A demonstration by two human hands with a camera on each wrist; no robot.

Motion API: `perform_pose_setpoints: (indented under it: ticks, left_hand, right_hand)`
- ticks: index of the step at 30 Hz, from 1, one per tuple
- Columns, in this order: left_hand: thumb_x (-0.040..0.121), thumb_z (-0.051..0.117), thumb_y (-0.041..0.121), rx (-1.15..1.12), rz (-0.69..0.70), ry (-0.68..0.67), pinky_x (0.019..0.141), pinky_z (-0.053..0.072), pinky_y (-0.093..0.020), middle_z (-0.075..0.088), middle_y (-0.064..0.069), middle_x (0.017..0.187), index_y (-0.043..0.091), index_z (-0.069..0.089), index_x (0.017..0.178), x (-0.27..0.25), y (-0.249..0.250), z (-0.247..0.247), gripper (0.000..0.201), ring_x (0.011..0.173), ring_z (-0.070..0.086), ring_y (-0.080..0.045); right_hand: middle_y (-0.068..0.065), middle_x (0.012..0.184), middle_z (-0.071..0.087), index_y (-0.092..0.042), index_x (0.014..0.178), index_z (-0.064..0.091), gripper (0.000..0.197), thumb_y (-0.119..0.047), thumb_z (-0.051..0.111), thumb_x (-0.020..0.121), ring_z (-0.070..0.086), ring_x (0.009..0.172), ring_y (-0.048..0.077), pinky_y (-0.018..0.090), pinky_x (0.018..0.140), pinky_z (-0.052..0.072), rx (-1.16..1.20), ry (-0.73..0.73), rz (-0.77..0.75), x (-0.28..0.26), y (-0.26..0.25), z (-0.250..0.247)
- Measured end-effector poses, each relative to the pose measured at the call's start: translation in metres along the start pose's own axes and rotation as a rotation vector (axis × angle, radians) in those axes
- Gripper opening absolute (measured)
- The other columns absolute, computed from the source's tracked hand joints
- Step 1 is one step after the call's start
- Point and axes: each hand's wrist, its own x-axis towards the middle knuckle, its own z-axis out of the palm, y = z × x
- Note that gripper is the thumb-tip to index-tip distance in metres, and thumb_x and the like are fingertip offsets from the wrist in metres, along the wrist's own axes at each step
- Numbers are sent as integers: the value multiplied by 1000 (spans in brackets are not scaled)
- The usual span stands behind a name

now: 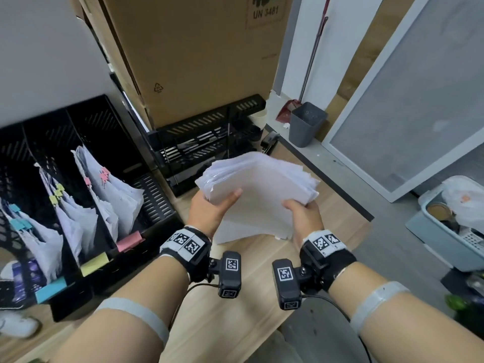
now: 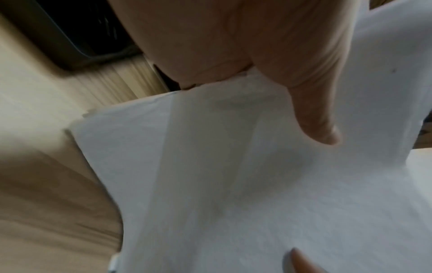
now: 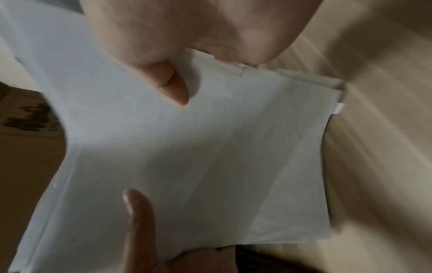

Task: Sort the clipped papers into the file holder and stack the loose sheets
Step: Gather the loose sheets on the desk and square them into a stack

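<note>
Office storeroom: file holder (image 1: 86, 195), desk trays (image 1: 209, 142), cardboard carton (image 1: 199, 53).

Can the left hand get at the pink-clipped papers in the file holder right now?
Probably not yet: the left hand grips the loose sheets together with the right hand. The pink-clipped papers sit uncovered nearby.

The cardboard box (image 1: 199, 56) at twelve o'clock carries the one readable print — "UN 3481" in dark letters near its upper right. Lower on its face sits a triangular recycling sign; the figure inside is too small to read. The wrist-band markers bear square black-and-white codes — no letters.
</note>
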Motion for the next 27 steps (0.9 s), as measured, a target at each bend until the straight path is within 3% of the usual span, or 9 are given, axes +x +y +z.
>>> perform_pose_setpoints:
  ticks: [1,3,6,9,13,17,20,24,27]
  left_hand:
    - [71,87,41,-17,19,-7,102,50,-56,73,-3,119,24,68,121,3,5,4,57,113,68,-25]
    - [75,85,40,-21,67,-21,101,50,-57,71,-7,123,22,67,123,9,17,7,55,116,66,-29]
    - [77,85,32,-44,79,-15,102,51,-53,71,-7,123,19,65,126,14,22,5,55,116,66,-29]
    - [71,89,37,-27,45,-13,102,51,-54,68,-9,126,19,60,129,12,12,2,68,118,65,-27]
    - [69,87,39,15,36,-45,104,49,-54,72,-6,120,23,66,120,8,2,1,57,114,67,-24]
    - [66,91,40,-8,-6,-29,104,50,-53,69,-5,126,19,56,134,11,-11,4,79,118,65,-24]
    - [63,93,44,48,-38,-36,103,50,-52,69,-1,126,27,56,133,12,-22,1,81,119,64,-23]
    - [70,90,30,109,-124,-66,98,53,-40,75,5,115,35,68,113,10,-40,-8,48,110,69,-18]
    - [71,89,20,93,-192,-58,90,54,-28,77,4,110,25,68,116,6,-54,-8,49,107,71,-16]
  right_hand:
    - [10,109,66,-27,111,58,52,-32,69,61,65,95,38,70,70,53,31,-6,7,1,-3,1]
    - [8,110,69,-27,116,61,55,-32,71,62,68,95,37,66,71,56,96,-21,-16,1,-13,3]
    - [9,108,70,-28,109,64,47,-33,71,63,66,97,39,62,68,56,86,-22,-43,-1,-15,-1]
    - [8,110,66,-33,108,58,48,-30,72,63,64,99,38,69,67,53,-20,4,28,-4,-5,-8]
    - [10,107,68,-30,103,63,45,-25,69,59,64,99,40,76,63,48,-15,-18,18,7,-2,-13]
    - [10,103,70,-28,101,63,41,-21,67,61,66,97,38,73,66,51,-22,-3,-20,16,4,-15]
    - [10,104,69,-25,103,61,36,-15,66,69,66,97,35,61,66,58,-67,-17,-8,24,11,-18]
    - [12,108,66,-10,112,59,32,1,58,82,64,90,24,27,48,49,-157,-62,-44,35,17,-28]
    - [11,106,67,-6,115,59,34,4,57,83,63,94,25,21,59,49,-280,-77,-70,43,31,-32]
